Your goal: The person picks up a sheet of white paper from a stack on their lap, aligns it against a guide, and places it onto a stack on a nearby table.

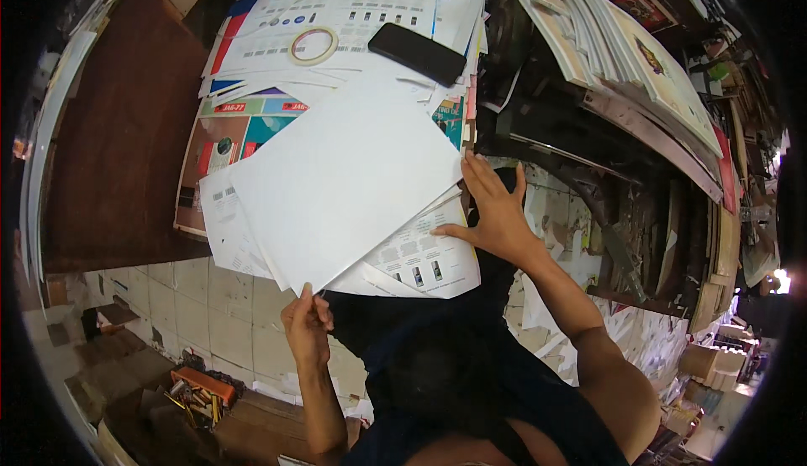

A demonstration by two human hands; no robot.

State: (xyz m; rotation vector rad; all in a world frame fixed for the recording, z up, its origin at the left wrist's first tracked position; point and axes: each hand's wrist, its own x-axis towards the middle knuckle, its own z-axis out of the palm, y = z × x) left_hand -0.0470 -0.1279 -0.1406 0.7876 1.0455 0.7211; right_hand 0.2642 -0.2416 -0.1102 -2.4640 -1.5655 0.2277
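Observation:
A large blank white sheet lies slanted across a pile of papers in front of me. My left hand pinches its near corner between thumb and fingers. At the sheet's right corner, my right hand rests with its fingers spread, fingertips at the edge. The right thumb touches a printed sheet that shows small product pictures and sticks out underneath. Another printed sheet pokes out at the left. Beyond the blank sheet, a tape roll and a black phone lie on more printed sheets.
Colourful printed board lies under the papers. A brown wooden panel stands at the left. Stacked picture boards lean on dark furniture at the right. An orange toolbox sits low left, beside the tiled floor.

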